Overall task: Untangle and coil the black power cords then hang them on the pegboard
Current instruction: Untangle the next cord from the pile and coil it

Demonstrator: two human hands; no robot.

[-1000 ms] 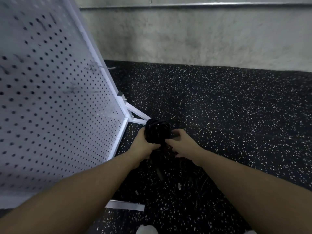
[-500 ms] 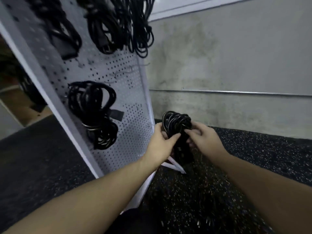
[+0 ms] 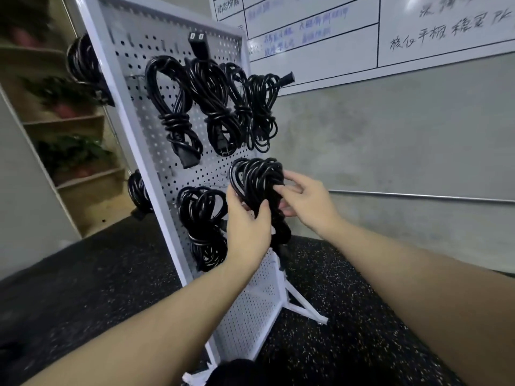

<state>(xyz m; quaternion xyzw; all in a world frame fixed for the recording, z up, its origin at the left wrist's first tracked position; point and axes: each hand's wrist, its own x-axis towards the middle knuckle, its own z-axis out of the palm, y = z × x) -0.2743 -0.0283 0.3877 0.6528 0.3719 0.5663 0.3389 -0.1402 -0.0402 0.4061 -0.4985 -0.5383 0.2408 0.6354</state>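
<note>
A coiled black power cord is held up in front of the white pegboard, at its right edge about mid-height. My left hand grips the coil's wrapped lower part from the left. My right hand holds the coil from the right, fingers on its loops. The cord's tail and plug hang below my hands. Several other coiled cords hang on the board's upper row. One more coil hangs lower, just left of my left hand.
The pegboard stands on white feet on dark speckled flooring. A grey wall with a whiteboard is behind. Wooden shelves with plants are at the left. More coils hang on the board's far side.
Both hands have lifted the coiled cord from near the floor up to the pegboard's middle. My view has risen from the floor to the board's upper rows.
</note>
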